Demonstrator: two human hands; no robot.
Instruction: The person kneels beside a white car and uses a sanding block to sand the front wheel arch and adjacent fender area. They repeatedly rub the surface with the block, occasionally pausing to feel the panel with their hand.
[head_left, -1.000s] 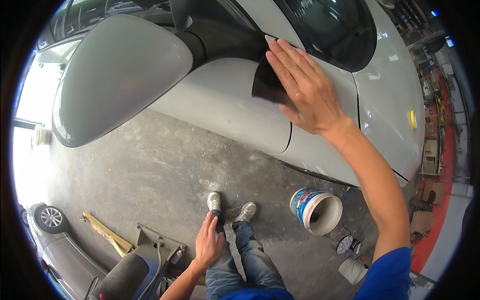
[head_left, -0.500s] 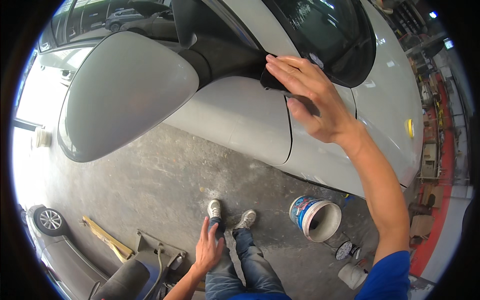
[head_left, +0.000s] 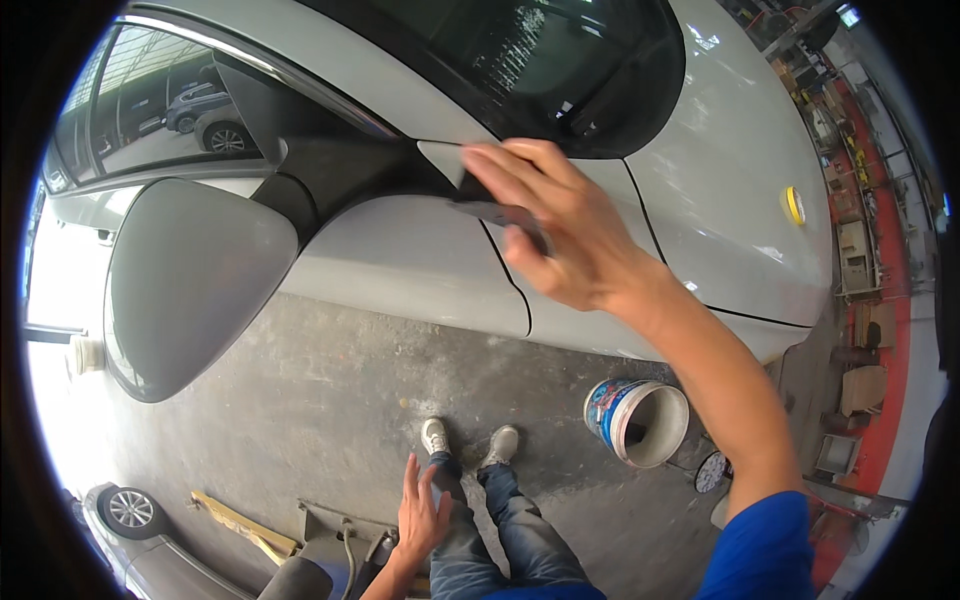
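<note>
My right hand (head_left: 570,240) is closed around a thin dark pad (head_left: 480,210), slightly blurred, over the light grey car (head_left: 410,245). It is near the panel seam between the side mirror's black base and the windscreen corner. My palm and thumb partly hide the pad, and whether it touches the paint is unclear. The large grey side mirror (head_left: 195,285) juts out to the left. Low in the view my left hand (head_left: 421,515) hangs beside my leg, fingers stretched out and holding nothing.
A white and blue bucket (head_left: 600,415) stands on the concrete floor (head_left: 330,370) by the car. A yellow tape roll (head_left: 795,205) lies on the bonnet. Crowded shelving (head_left: 850,250) runs along the right. A metal stand and another car's wheel (head_left: 131,512) are at lower left.
My view has shifted, so the mirror sits smaller and farther left. My right hand stays by the mirror base, still with the pad. My left hand hangs much as before.
</note>
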